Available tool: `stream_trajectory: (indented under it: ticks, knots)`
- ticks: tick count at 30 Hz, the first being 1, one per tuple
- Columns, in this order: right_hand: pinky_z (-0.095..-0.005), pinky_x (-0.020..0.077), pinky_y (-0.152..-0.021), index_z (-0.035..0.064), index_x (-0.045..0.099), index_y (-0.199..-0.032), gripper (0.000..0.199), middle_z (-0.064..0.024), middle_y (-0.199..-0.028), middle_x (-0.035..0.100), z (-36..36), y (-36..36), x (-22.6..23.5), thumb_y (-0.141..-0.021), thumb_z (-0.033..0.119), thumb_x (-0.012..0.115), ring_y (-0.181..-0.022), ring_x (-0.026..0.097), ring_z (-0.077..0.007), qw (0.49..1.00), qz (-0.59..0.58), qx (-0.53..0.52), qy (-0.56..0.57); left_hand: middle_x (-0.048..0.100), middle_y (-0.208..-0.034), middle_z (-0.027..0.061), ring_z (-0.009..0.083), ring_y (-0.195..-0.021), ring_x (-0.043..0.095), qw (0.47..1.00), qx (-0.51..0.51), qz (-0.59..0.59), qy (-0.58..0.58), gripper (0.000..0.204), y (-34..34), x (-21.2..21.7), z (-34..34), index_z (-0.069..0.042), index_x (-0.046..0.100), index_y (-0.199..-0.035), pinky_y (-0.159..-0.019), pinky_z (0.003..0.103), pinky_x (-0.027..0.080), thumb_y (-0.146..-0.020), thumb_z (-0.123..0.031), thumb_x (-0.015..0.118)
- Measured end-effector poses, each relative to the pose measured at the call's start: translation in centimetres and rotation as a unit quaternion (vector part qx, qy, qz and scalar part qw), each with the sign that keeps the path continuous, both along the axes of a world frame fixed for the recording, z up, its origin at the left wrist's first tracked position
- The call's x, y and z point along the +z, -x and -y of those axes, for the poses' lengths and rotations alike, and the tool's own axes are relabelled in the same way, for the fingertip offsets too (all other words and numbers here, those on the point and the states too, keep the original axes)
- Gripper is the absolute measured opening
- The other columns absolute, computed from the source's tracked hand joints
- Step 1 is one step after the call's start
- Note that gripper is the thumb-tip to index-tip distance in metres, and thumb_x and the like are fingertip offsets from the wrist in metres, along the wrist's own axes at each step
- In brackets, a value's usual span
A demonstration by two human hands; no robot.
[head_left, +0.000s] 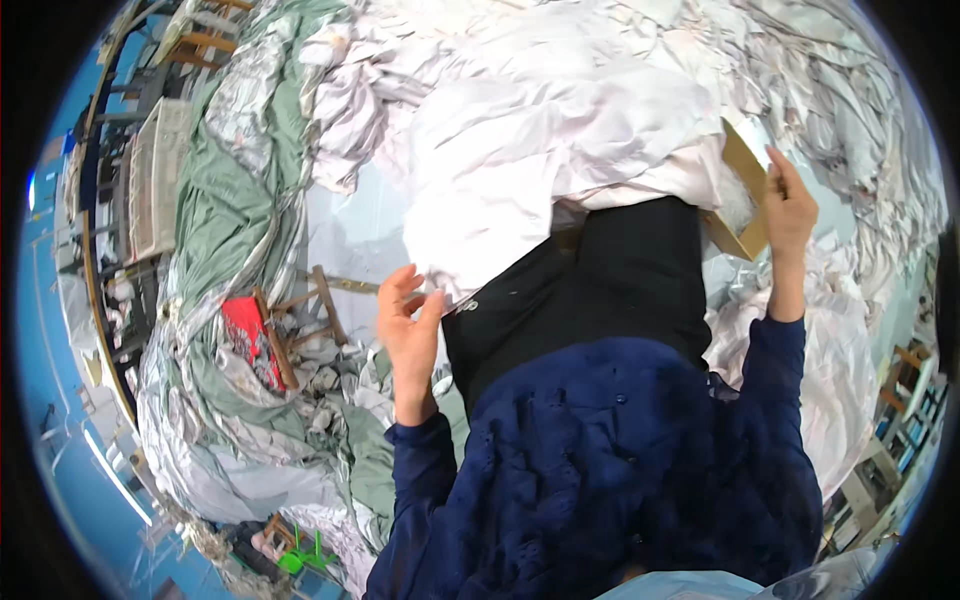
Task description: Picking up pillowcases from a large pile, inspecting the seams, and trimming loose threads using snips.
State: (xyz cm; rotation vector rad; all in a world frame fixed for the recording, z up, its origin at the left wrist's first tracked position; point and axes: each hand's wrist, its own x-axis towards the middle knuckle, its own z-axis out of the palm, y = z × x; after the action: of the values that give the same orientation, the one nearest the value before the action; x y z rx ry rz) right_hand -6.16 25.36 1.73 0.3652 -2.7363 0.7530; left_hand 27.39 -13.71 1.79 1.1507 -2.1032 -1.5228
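Note:
A white cloth (500, 160) lies spread over my lap, its front part draped across my black trousers (640, 270). Beside the cloth's left edge is my left hand (408, 325), its fingers curved and its thumb held apart, with nothing visible in it. My right hand (790, 205) is raised next to an open cardboard box (748, 190), fingers partly stretched and loosely bent. I make out nothing held in it. Pale material shows inside the box, which is partly tucked against the cloth.
Heaps of white and grey fabric (840, 90) surround me at the front and right. A long green and white fabric pile (235, 180) runs down the left. By it stands a wooden chair (325, 305) with a red piece (250, 340). A green stool (305, 555) shows lower left.

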Motion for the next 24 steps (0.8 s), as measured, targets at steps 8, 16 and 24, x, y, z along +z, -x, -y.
stream_trajectory:
  ticks: [8, 16, 24]
  knots:
    - [-0.0357, 0.0549, -0.077, 0.0130, 0.066, -0.125, 0.055, -0.0058, -0.128, 0.064, 14.4, -4.7, 0.1, -0.075, -0.009, 0.065, -0.093, 0.069, -0.0275, 0.938, 0.029, 0.343, -0.039, 0.064, -0.128, 0.0073, 0.0217, -0.121, 0.061, 0.996, -0.066, 0.035, -0.040, 0.052, -4.9, -4.8, 0.8, -0.003, 0.062, -0.129, -0.096, 0.035, 0.053, -0.080, 0.013, 0.054]
    - [-0.0255, 0.0485, -0.076, 0.0029, 0.068, -0.110, 0.023, -0.0040, -0.090, 0.064, 11.5, 2.2, -1.8, -0.090, -0.006, 0.061, -0.081, 0.061, -0.0137, 0.930, 0.076, 0.343, 0.112, 0.070, -0.118, 0.0055, 0.0124, -0.101, 0.065, 0.999, -0.011, 0.038, 0.020, 0.033, -3.8, -6.6, 1.1, -0.002, 0.066, -0.115, -0.086, 0.027, 0.053, -0.084, 0.008, 0.064]
    - [-0.0220, 0.0509, -0.082, -0.0015, 0.071, -0.119, 0.023, -0.0011, -0.101, 0.072, 3.3, 12.1, 5.8, -0.098, 0.003, 0.066, -0.094, 0.064, -0.0080, 0.918, -0.036, 0.237, 0.315, 0.061, -0.080, 0.0111, 0.0319, -0.070, 0.059, 0.881, -0.060, -0.137, 0.448, 0.025, 4.1, 0.7, 0.4, -0.005, 0.060, -0.088, -0.064, 0.043, 0.044, -0.068, 0.008, 0.069]
